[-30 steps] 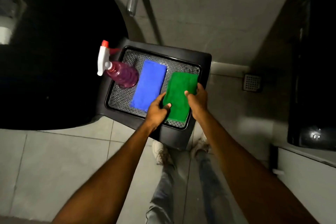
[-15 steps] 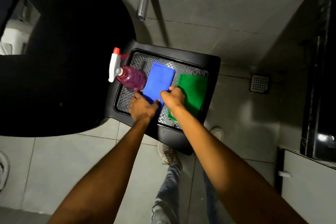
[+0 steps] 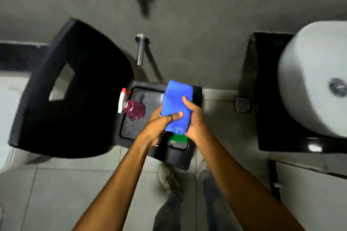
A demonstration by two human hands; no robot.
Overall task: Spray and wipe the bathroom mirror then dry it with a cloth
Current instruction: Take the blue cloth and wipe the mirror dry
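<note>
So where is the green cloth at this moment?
In the head view, the green cloth lies at the right side of the black tray, mostly hidden under the blue cloth that both hands hold above it.

a bathroom: round white ceramic basin [image 3: 308,88] on a black stone counter [image 3: 266,88] at right, square metal floor drain [image 3: 242,104] mid-right, chrome wall pipe [image 3: 140,52] upper centre, grey tiled floor [image 3: 56,193].

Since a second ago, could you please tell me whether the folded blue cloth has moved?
Yes. The folded blue cloth has been lifted off the black mesh tray by both hands, while the pink spray bottle stayed put.
</note>
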